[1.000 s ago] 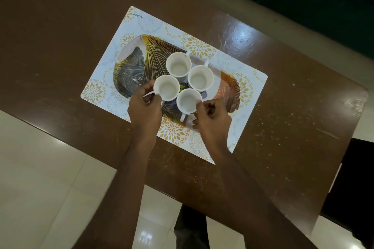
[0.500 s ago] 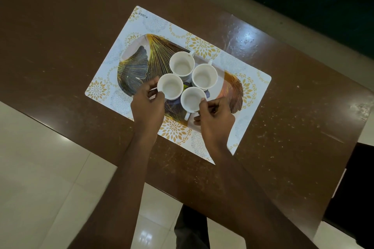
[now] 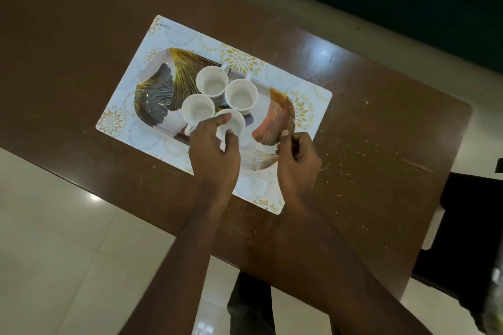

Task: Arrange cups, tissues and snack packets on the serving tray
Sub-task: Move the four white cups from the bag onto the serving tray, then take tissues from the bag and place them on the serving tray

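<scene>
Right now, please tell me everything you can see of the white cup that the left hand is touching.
The cup is small, round and plain white, and looks like glazed ceramic. It stands upright, mouth up, and the part of its inside that shows is empty. It sits on the leaf-patterned serving tray, on the near side of three other cups. The left hand pinches its rim, with one finger curled over the edge. Its handle is hidden.
</scene>
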